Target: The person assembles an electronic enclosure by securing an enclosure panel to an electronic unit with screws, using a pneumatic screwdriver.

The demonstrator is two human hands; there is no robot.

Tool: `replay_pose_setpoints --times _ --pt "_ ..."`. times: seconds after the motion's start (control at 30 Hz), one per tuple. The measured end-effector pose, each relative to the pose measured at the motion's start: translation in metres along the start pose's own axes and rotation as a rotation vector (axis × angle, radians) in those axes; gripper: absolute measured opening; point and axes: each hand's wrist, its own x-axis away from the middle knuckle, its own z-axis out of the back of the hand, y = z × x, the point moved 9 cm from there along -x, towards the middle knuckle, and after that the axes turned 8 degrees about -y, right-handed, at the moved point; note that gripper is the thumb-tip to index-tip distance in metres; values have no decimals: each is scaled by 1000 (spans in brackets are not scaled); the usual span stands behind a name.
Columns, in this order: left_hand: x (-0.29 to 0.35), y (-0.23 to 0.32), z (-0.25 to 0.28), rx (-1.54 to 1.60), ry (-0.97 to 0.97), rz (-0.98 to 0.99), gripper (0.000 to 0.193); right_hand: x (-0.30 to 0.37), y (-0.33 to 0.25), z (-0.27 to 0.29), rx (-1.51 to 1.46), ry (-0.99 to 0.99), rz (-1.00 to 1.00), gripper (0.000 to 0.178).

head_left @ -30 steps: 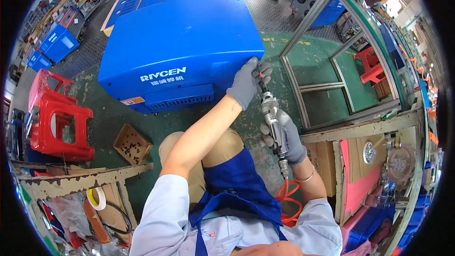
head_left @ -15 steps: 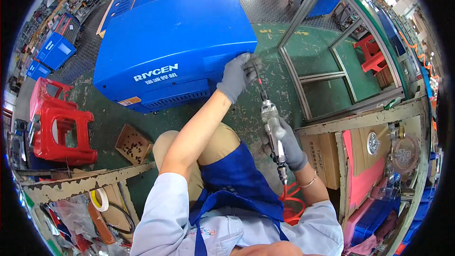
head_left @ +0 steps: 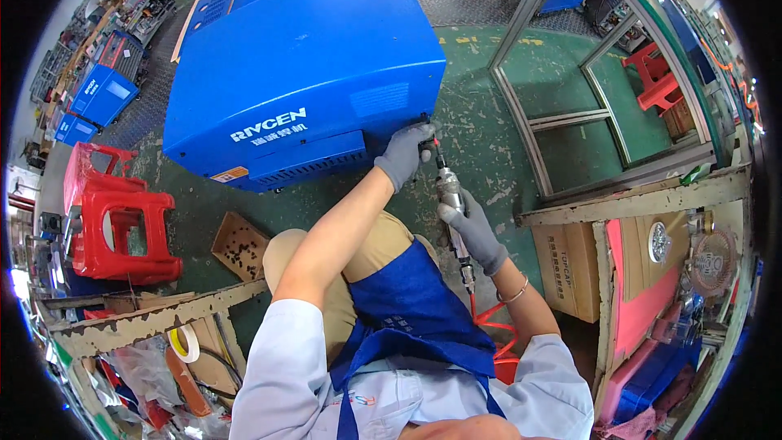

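- Grey-gloved right hand (head_left: 478, 232) is wrapped snugly around a long silver metal power driver (head_left: 449, 190), fingers closed with no slack that I can spot.
- Left hand (head_left: 401, 156), also in grey, has its fingers bunched up by a thin dark driver bit with a red band (head_left: 438, 149). Can't tell whether they're pinching the bit or something tiny at its tip, it's just too small to make out.
- Big glossy blue metal cabinet with a gently curved front edge (head_left: 301, 49) sits right ahead of the person. Bit end is near its front face, over by the right corner. Touching or not? Can't say from this angle.
- Springy red hose (head_left: 474, 307) trails off the driver's back end.
- Open brown cardboard box (head_left: 232, 224) is off to the left, with small dark pieces (head_left: 243, 254) in it. Could be fasteners, wouldn't swear to it.
- My read on the step: lining up the bit by hand at that corner.
- Next move, imo, calls for left fingers steadying the tip, right wrist keeping the driver straight behind it, and light pressure before any power.
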Motion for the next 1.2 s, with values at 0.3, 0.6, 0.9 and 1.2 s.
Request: replay_pose_setpoints --times 0.3,0.6,0.9,1.2 --pt "-4 -1 23 -97 144 -21 13 -21 11 6 150 22 92 63" --pt "1 9 10 -91 167 -62 9 -13 16 4 -11 -27 -16 65" --pt "11 19 3 -207 331 -73 14 -11 46 -14 -952 -301 3 60" --pt "8 15 3 -265 304 12 16 -19 64 2 -435 -47 -160 49"
